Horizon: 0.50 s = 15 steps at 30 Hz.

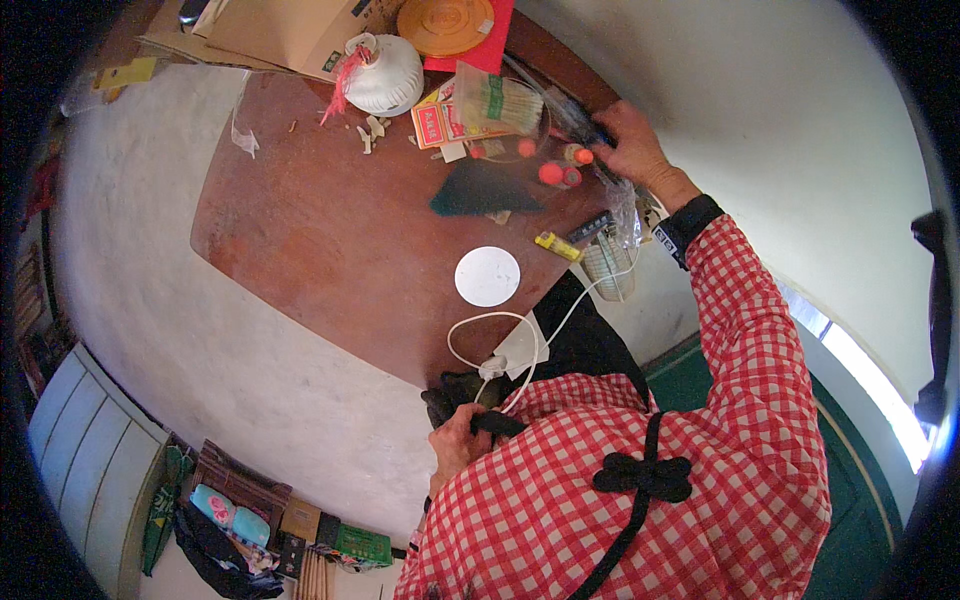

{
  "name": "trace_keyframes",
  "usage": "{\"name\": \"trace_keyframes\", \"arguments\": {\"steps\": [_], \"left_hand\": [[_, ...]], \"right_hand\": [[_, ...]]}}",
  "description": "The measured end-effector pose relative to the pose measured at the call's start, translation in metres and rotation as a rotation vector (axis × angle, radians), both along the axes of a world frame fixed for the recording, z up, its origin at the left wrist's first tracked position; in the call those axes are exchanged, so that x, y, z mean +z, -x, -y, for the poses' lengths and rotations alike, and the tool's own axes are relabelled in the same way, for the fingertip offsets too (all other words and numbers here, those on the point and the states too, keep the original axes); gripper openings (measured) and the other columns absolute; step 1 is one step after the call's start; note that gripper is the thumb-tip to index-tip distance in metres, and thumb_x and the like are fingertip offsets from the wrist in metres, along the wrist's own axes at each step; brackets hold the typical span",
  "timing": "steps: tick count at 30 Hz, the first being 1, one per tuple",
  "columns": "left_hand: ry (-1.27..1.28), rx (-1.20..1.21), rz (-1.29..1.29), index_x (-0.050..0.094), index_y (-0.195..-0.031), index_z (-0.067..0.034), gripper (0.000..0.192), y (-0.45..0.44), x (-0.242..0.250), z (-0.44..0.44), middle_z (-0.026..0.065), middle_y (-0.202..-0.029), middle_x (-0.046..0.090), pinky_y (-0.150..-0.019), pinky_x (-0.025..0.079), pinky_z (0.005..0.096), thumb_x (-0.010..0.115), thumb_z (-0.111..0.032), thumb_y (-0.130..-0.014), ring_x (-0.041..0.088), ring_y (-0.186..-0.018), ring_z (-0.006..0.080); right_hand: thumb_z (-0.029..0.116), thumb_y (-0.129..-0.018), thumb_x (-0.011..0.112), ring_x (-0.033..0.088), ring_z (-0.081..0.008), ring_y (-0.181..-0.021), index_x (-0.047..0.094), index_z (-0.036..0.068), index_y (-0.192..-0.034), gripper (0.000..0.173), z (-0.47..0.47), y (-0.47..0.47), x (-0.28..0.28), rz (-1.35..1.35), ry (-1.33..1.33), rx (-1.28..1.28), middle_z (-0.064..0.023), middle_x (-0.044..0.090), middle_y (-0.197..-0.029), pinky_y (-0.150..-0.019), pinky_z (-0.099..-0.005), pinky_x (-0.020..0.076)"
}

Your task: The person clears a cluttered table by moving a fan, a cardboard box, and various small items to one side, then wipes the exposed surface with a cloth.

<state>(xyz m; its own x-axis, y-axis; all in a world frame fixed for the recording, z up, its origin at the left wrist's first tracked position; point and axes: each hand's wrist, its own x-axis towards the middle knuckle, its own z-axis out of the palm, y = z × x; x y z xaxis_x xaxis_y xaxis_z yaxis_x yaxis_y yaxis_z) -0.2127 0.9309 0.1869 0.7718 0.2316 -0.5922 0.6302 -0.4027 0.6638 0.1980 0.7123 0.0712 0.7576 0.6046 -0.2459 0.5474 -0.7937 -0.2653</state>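
My right hand (634,146) reaches over the table's right edge, its fingers closed around a dark object (604,136) beside clear plastic wrapping; the object's kind is unclear. Close to my body, my left hand (459,442) grips a black item (499,424), perhaps a strap or handle. A white cable (536,337) with a white plug (493,367) loops just above it. On the brown table (300,225) lie a white disc (487,276), a dark green cloth (484,189) and a yellow lighter (559,246). Small red-capped bottles (551,174) stand near my right hand.
A white rounded container (384,75), a cardboard box (285,37), a bag of cotton swabs (499,101) and an orange round lid (445,26) fill the table's far side. A wall (787,112) borders the right. Boxes (364,546) and bags stand on the floor at lower left.
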Motion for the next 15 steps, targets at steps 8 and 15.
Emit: {"name": "trace_keyframes", "arguments": {"steps": [8, 15], "left_hand": [[-0.013, -0.051, 0.015, 0.057, -0.083, -0.011, 0.020, 0.005, -0.004, 0.000, 0.0092, -0.065, 0.062, -0.052, 0.049, 0.0364, 0.067, -0.010, -0.066, 0.063, -0.061, 0.0264], [0.000, -0.015, 0.019, 0.057, -0.083, -0.011, 0.018, -0.001, -0.002, 0.001, 0.0087, -0.065, 0.061, -0.052, 0.048, 0.0360, 0.069, -0.014, -0.069, 0.062, -0.061, 0.0266]], "right_hand": [[0.026, -0.075, 0.062, 0.050, -0.0330, -0.108, 0.054, 0.003, -0.114, 0.046, 0.003, -0.009, 0.000, -0.230, -0.104, -0.166, -0.0200, 0.053, -0.116, -0.094, -0.0384, 0.0379], [0.030, -0.081, 0.058, 0.057, -0.0297, -0.097, 0.057, 0.005, -0.110, 0.038, 0.021, -0.008, -0.004, -0.257, -0.243, -0.533, -0.0166, 0.059, -0.106, -0.086, -0.0349, 0.0439]]}}
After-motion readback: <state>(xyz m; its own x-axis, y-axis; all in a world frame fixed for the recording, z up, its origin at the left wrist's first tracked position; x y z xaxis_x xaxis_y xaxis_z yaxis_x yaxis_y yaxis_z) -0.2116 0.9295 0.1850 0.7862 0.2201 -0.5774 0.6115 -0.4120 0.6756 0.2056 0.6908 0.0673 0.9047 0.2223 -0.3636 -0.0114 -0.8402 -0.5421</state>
